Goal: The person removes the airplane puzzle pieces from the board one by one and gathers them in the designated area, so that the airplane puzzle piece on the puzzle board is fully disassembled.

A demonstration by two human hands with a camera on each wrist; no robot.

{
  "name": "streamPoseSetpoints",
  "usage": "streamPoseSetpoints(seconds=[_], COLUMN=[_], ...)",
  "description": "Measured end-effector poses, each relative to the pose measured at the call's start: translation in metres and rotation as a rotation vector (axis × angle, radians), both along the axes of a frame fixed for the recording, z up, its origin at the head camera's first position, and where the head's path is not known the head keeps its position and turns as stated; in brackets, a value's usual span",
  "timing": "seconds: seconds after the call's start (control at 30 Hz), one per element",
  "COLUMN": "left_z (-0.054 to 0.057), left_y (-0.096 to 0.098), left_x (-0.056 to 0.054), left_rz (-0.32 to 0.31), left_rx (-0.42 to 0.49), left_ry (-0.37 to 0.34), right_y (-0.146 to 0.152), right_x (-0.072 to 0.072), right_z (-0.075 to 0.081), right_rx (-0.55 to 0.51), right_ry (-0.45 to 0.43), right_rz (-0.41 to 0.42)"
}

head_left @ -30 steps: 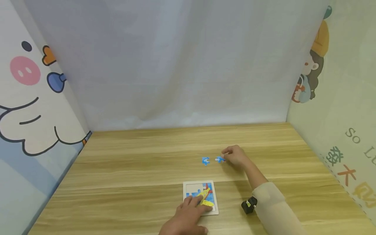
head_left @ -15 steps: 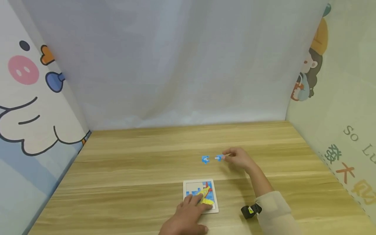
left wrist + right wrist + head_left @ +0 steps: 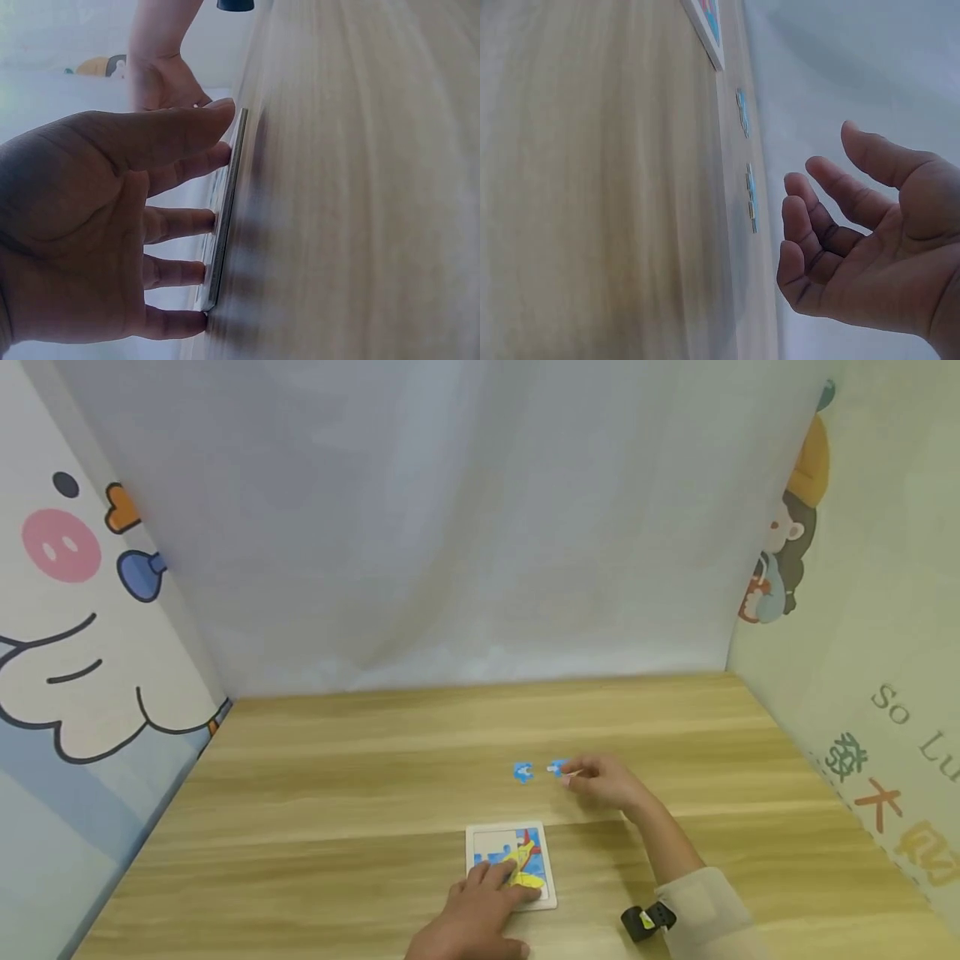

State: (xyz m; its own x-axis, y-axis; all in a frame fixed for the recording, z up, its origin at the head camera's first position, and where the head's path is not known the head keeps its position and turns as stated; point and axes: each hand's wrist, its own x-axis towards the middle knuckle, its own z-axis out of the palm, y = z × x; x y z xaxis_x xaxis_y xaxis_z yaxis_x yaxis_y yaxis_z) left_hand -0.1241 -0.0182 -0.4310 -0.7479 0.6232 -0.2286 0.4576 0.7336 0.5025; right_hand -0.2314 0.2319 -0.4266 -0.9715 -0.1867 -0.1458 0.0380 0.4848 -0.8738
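My left hand [image 3: 480, 910] lies on a square jigsaw puzzle in a white tray [image 3: 549, 878], fingers spread over its lower part. The puzzle shows a yellow and red plane on blue; its upper left is bare tray. In the left wrist view, the straight fingertips [image 3: 196, 221] touch the puzzle's top. Farther back lie two loose blue-and-white jigsaw pieces, a left piece [image 3: 522, 772] and a right piece [image 3: 556, 767]. Beside the right piece hovers my right hand [image 3: 609, 785], fingers loosely bent. The right wrist view shows its fingers apart from the near piece [image 3: 751, 197], holding nothing.
A small black camera [image 3: 647, 922] is strapped at my right sleeve [image 3: 708, 910]. The wooden table [image 3: 337, 793] ends at a pale curtain [image 3: 465, 568] behind, with printed cartoon panels on the left and right.
My right hand has shifted slightly toward me beside the right jigsaw piece. My left hand stays on the puzzle, and both loose pieces lie where they were.
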Motion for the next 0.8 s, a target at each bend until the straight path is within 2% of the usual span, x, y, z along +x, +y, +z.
streamPoseSetpoints(seconds=[0.27, 0.57, 0.8], left_z=[-0.006, -0.003, -0.006], left_y=[0.003, 0.001, 0.0], left_x=[0.001, -0.001, -0.001], left_rz=[0.004, 0.004, 0.002], left_rx=[-0.042, -0.021, 0.003], left_ry=[0.034, 0.003, -0.016], right_y=[-0.008, -0.012, -0.012], right_x=[0.01, 0.019, 0.026], right_z=[0.0, 0.001, 0.0], right_rx=[-0.023, -0.053, -0.044], right_ry=[0.021, 0.044, 0.047], right_rz=[0.082, 0.132, 0.219])
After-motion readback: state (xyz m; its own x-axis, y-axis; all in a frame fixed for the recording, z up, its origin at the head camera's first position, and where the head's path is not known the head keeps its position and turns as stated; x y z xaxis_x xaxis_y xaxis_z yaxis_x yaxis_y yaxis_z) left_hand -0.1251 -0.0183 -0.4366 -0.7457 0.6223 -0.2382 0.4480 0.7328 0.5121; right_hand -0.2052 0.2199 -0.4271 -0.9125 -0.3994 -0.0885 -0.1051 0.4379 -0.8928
